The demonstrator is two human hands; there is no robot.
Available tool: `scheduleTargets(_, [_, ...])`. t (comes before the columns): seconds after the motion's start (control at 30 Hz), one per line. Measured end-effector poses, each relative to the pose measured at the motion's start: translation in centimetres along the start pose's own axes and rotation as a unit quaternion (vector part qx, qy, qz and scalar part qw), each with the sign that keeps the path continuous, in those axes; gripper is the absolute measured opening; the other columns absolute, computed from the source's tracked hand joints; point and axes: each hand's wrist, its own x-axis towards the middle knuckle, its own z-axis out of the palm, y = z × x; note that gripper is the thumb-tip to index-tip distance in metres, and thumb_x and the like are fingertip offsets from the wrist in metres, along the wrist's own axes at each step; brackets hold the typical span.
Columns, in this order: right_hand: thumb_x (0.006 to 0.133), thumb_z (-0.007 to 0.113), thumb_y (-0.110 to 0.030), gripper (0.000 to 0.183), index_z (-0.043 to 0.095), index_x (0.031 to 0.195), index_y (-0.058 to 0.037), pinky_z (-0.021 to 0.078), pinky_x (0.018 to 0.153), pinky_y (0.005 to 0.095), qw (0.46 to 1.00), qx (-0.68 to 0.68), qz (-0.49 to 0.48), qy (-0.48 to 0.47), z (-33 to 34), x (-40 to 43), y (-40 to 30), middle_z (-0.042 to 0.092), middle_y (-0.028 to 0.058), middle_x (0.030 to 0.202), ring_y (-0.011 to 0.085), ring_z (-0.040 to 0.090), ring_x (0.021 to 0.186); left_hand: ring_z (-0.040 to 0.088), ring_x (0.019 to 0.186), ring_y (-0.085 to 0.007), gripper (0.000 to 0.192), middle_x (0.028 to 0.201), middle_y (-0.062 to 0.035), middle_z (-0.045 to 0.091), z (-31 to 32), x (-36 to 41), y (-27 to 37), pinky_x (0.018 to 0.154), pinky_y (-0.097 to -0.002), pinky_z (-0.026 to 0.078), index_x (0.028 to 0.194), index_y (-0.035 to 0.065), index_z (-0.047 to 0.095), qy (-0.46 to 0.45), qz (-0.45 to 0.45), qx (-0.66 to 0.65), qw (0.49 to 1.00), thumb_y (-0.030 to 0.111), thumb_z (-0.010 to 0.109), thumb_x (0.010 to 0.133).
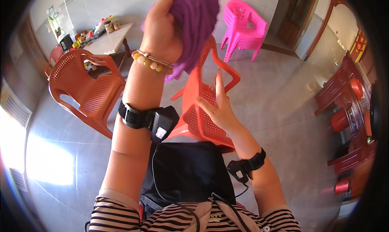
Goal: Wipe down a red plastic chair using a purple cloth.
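High in the view, my left hand [162,31] grips a bunched purple cloth [196,28]. The cloth hangs in folds past the wrist and covers part of a red-orange plastic armchair [194,92]. That armchair stands before my knees, with perforated panels and a curved arm. My right hand [217,107] is over the armchair, thumb and fingers spread and slightly blurred. Whether its fingertips touch the plastic I cannot tell. Each of my forearms carries a black strapped device, and a beaded bracelet circles my left wrist.
To the left stands a brown-orange plastic armchair [88,86]. Behind it, a table [109,40] bears jars and assorted items. Stacked pink plastic chairs [244,28] stand at the wall, right of a doorway's left side. Dark red carved wooden furniture [340,83] lines the right.
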Motion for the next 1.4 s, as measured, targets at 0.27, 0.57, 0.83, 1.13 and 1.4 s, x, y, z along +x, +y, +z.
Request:
scheduleTargets(0.27, [0.093,0.060,-0.011,0.061,0.034,0.147,0.0007,0.0395,0.106,0.0316,0.982,0.174,-0.012,0.074,-1.9,0.2,-6.1,0.049,0.0122,0.139,0.0197,0.050,0.127,0.062,0.112,-0.0220,0.060,0.124,-0.0119,0.063,1.8,-3.0,-4.7,0.099,-0.0375,0.048,0.128,-0.0049,0.054,-0.071,-0.138,0.180,0.971,0.048,0.044,0.102])
scheduleTargets(0.57, [0.096,0.061,-0.024,0.052,0.046,0.141,-0.0038,0.0395,0.109,0.0342,0.877,0.465,0.117,0.029,-5.9,-1.9,-6.2,0.056,0.0093,0.134,0.0183,0.051,0.126,0.058,0.105,-0.0121,0.051,0.111,-0.0056,0.066,2.9,-6.6,-2.4,0.090,-0.0299,0.047,0.119,-0.0027,0.063,-0.124,-0.111,0.342,0.925,0.044,0.056,0.100])
scheduleTargets(0.83, [0.088,0.070,-0.015,0.038,0.059,0.123,-0.0043,0.0505,0.090,0.0360,0.989,-0.099,-0.088,0.073,-5.1,-3.2,-9.1,0.065,0.0077,0.116,0.0192,0.062,0.108,0.058,0.087,-0.0244,0.051,0.093,-0.0125,0.061,6.3,-6.8,-4.9,0.083,-0.0369,0.048,0.104,-0.0026,0.062,-0.336,-0.037,0.462,0.820,0.045,0.070,0.089])
scheduleTargets(1.13, [0.085,0.066,-0.007,0.050,0.051,0.133,-0.0108,0.0509,0.090,0.0389,0.899,-0.371,-0.122,0.197,-11.7,-5.9,-6.6,0.064,0.0179,0.122,0.0299,0.064,0.113,0.066,0.101,-0.0171,0.049,0.105,-0.0128,0.071,-2.7,-13.4,-6.8,0.084,-0.0306,0.053,0.111,-0.0030,0.066,-0.244,-0.418,0.563,0.670,0.043,0.062,0.096])
scheduleTargets(1.4, [0.090,0.057,-0.006,0.038,0.047,0.127,-0.0026,0.0385,0.102,0.0324,0.921,-0.008,0.029,0.388,-19.2,-8.3,-2.7,0.053,0.0089,0.122,0.0178,0.051,0.115,0.064,0.104,-0.0187,0.090,0.117,-0.0127,0.067,-13.8,-23.5,-15.1,0.076,-0.0332,0.053,0.121,0.0016,0.060,0.217,-0.469,0.431,0.740,0.081,0.039,0.086])
